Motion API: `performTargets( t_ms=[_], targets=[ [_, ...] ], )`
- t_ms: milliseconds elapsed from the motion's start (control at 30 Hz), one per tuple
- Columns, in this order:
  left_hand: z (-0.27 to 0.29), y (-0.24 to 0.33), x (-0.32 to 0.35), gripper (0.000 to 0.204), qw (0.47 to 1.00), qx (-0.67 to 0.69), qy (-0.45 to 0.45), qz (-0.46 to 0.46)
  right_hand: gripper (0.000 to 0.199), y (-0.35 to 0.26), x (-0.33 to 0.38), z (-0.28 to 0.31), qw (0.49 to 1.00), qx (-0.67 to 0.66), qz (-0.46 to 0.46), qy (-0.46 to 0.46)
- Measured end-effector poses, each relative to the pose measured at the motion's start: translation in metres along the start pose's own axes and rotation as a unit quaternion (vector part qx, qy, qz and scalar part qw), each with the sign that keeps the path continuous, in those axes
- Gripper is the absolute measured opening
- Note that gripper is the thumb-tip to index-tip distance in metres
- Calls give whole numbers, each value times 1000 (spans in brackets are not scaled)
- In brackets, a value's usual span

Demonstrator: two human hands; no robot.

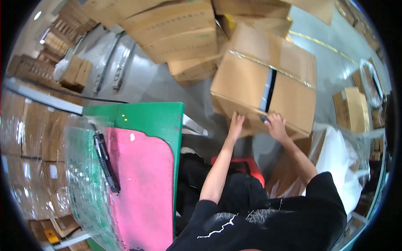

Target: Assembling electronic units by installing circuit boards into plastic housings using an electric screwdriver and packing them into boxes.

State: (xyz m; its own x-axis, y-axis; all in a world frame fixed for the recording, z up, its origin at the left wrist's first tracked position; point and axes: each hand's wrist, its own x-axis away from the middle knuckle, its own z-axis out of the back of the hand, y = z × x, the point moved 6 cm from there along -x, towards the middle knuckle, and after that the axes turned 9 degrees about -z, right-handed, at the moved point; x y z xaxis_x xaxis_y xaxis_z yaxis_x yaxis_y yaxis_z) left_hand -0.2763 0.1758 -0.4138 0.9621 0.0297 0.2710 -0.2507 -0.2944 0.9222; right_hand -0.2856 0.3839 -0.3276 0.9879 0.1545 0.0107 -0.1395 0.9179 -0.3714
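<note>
Cardboard box (259, 79): large, brown, tilted, taped along the top seam with a dark strip across it; held up ahead of the body, above the fingertips.
Left hand (235, 125): flat against the near lower edge of the box, fingers together and pointing up along the face; pressing, not wrapped around anything.
Right hand (276, 125): on the same lower edge, just beside the dark strip, fingers curled over the rim; a small dark item at the fingertips, too small to identify.
Beyond the fingers: more cardboard boxes (176, 29) stacked and leaning, touching the held box at its far side.
Left of the fingers: green bench (146, 115) with a pink mat (142, 188), clear wrap over a green sheet, and a black tool (105, 161) lying on it.
Below the fingers: red stool or cart part (251, 165), partly hidden by dark clothing.
Risk, grip: only the near edge supported, so likely to tip away or slide off the palms if heavy.
Risk, stack: leaning boxes behind could shift if the held box pulls clear of them.
Risk, feet: a dropped box would land near the legs and the red piece.
</note>
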Motion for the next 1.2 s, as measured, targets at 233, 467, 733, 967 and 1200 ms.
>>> performTargets(
  t_ms=[233,467,733,967,1200],
  targets=[
    [105,-56,55,40,969,48,202,135,30,-33,42,-30,996,63,16,53],
    [127,-45,70,24,950,108,276,96,34,-82,98,-40,997,55,24,-39],
    [140,-39,88,14,929,91,338,117,44,-63,81,-51,975,-151,-75,-146],
    [130,-12,92,57,972,19,235,1,47,-51,-22,-119,903,-293,-279,-144],
    [115,-10,94,88,976,-73,114,-172,48,-70,-34,-43,803,-553,-216,45]
  ],
)
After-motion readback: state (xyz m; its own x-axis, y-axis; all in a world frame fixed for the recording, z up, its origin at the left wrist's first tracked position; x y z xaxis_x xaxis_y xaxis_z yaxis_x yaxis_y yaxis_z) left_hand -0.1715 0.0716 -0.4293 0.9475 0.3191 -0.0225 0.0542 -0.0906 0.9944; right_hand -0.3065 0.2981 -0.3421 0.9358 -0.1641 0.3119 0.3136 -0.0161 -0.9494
